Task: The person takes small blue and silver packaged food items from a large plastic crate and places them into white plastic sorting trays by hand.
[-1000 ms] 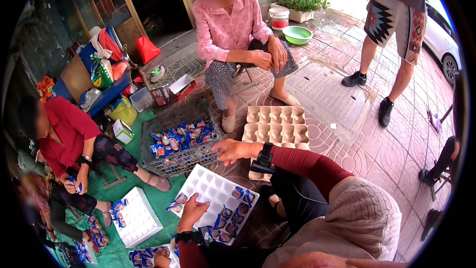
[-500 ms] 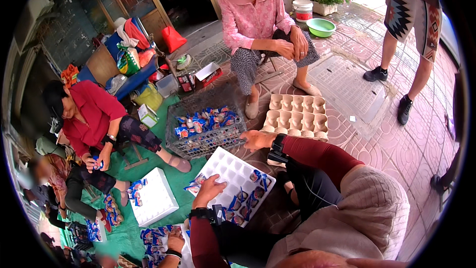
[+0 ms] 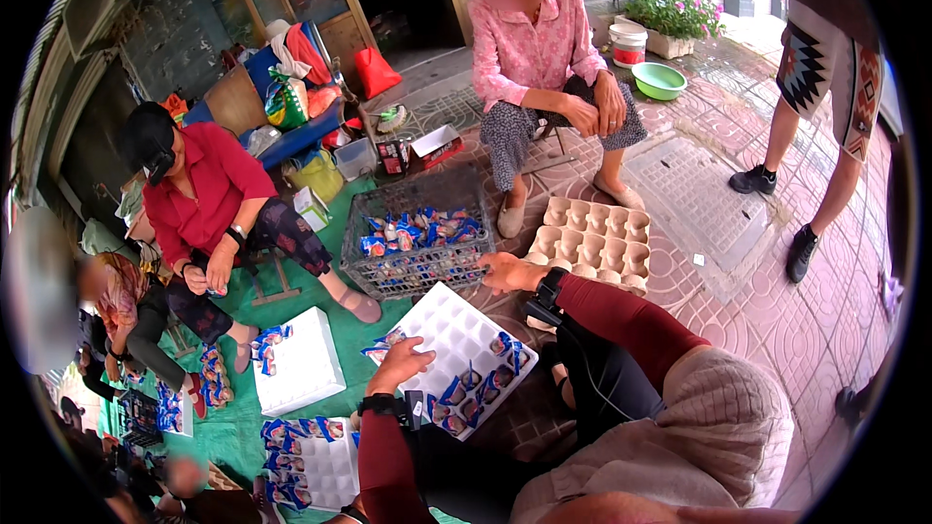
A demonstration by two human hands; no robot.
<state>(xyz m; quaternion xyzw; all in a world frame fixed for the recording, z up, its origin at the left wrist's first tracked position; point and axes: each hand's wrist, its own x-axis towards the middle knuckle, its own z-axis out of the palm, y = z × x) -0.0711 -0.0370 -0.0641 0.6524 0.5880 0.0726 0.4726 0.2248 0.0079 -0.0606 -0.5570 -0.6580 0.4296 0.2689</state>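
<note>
My left hand (image 3: 396,367) is over the left part of a white moulded tray (image 3: 442,330), thumb and forefinger apart. Blue-and-clear wrapped, egg-sized packets (image 3: 384,342) lie at the tray's left corner, right beside that hand and partly hidden by it. More packets (image 3: 456,396) fill hollows along the tray's near and right sides. My right hand (image 3: 513,274) has its fingers curled at the right corner of a dark plastic crate (image 3: 413,277), apparently gripping it; the fingertips are partly hidden. Inside the crate is a heap of the same packets (image 3: 422,230).
Brown egg-carton trays (image 3: 592,245) lie right of the crate. At left are a white box (image 3: 301,378) and another part-filled tray (image 3: 316,466) on green sheeting. A person in red (image 3: 209,180) handles a packet; another person in pink (image 3: 529,49) sits beyond the crate.
The view has shifted, so the scene sits further right and the near-left tray shows more. Both my hands keep nearly the same places at the tray and the crate.
</note>
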